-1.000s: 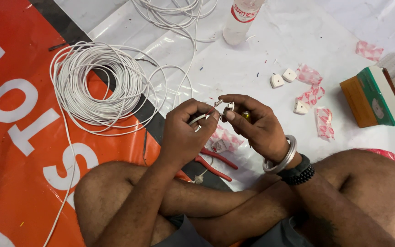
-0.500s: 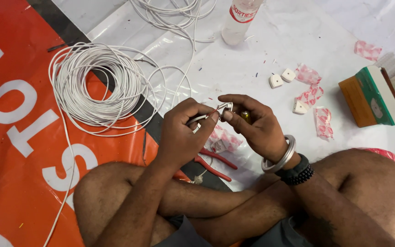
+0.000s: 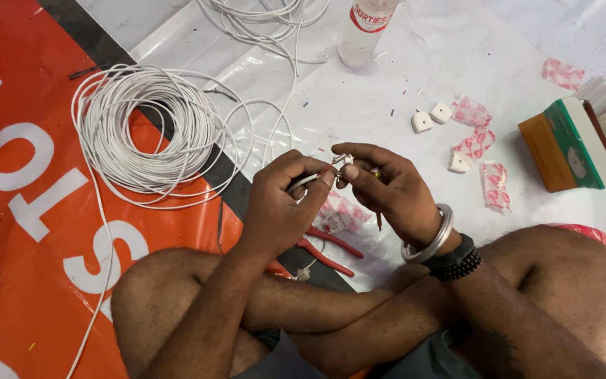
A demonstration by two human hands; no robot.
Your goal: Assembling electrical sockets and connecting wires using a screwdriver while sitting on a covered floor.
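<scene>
My left hand (image 3: 282,203) pinches the end of a white cable (image 3: 310,181) whose bare wire tips stick out toward the other hand. My right hand (image 3: 387,189) holds a small white plug part (image 3: 340,161) against those tips, with a thin screwdriver tucked in the same fist. Both hands meet above my crossed legs. The cable runs back to a large white coil (image 3: 145,130) on the left.
Red-handled pliers (image 3: 327,245) lie under my hands. White plugs (image 3: 431,117) and pink-printed wrappers (image 3: 473,112) are scattered at right, near an orange and green box (image 3: 569,144). A clear bottle (image 3: 366,31) and more loose cable (image 3: 261,17) sit at the top. An orange banner (image 3: 29,210) covers the left.
Both hands stay together at the cable end; the fingers shift only slightly as they work the small part.
</scene>
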